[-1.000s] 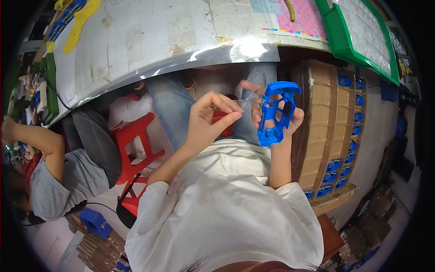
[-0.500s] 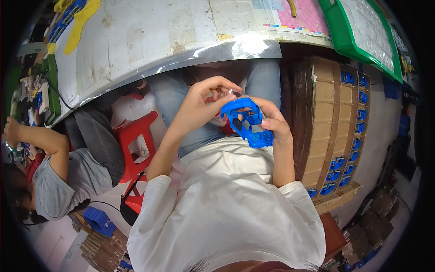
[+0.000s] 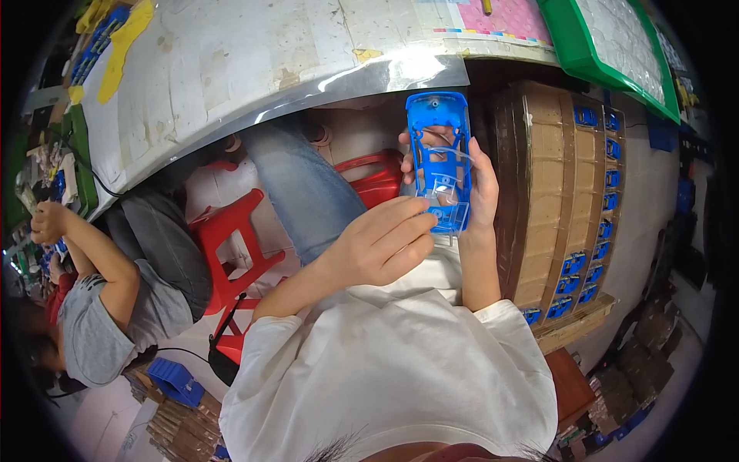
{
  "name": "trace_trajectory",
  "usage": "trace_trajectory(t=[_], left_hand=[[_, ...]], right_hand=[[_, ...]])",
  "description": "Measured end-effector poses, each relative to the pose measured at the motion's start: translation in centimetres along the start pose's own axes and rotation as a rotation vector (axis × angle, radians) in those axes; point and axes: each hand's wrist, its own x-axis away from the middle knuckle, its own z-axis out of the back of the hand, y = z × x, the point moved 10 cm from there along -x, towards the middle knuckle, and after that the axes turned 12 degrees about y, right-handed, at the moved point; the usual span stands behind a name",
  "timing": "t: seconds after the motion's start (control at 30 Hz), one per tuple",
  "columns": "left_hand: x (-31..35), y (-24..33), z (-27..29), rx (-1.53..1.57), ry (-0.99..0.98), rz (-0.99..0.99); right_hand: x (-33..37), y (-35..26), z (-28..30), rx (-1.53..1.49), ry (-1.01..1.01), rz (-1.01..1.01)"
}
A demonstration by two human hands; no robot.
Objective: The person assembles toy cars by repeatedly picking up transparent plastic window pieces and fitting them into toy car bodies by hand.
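Observation:
A blue plastic toy car body shell (image 3: pixel 436 114) stands lengthwise over my lap, its hollow inside and window openings facing up. My right hand (image 3: pixel 484 189) grips the shell from its right side, with fingertips showing past its left edge. At the shell's near end lies a clear, thin plastic piece (image 3: pixel 459 213), which looks like a window insert. My left hand (image 3: pixel 389 240) is closed, thumb and fingers pinching the clear piece against the shell.
Ahead is a worn white table (image 3: pixel 254 61), with a green tray (image 3: pixel 573 50) at its right. Several blue shells sit in a stacked tray rack (image 3: pixel 539 200) on my right. Red stools (image 3: pixel 231 246) and a seated co-worker (image 3: pixel 131 316) are on my left.
The blue shell has turned from tilted sideways to lengthwise, inside up, and moved a little away from me. My left hand has come down to its near end with the clear piece.

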Motion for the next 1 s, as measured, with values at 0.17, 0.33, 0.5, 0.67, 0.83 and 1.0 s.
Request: trace_trajectory(t=[0.17, 0.33, 0.5, 0.67, 0.83, 1.0], left_hand=[[0.5, -0.1, -0.3, -0.024, -0.045, 0.016], [0.8, 0.1, -0.3, -0.081, -0.045, -0.028], [0.9, 0.4, -0.3, -0.089, -0.046, -0.043], [0.9, 0.9, 0.4, -0.110, 0.027, -0.091], [0.0, 1.6, 3.2, -0.046, 0.149, -0.056], [-2.3, -0.2, 1.1, -0.094, 0.005, 0.072]], right_hand=[[0.0, -0.8, 0.9, 0.146, 0.083, 0.102], [0.3, -1.5, 0.7, 0.189, 0.093, 0.199], [0.8, -2.5, 1.0, 0.434, 0.153, 0.341], [1.0, -2.2, 0.7, 0.430, 0.179, 0.348], [1.2, -2.2, 0.1, 0.475, 0.181, 0.335], [1.5, -2.0, -0.4, 0.492, 0.199, 0.323]])
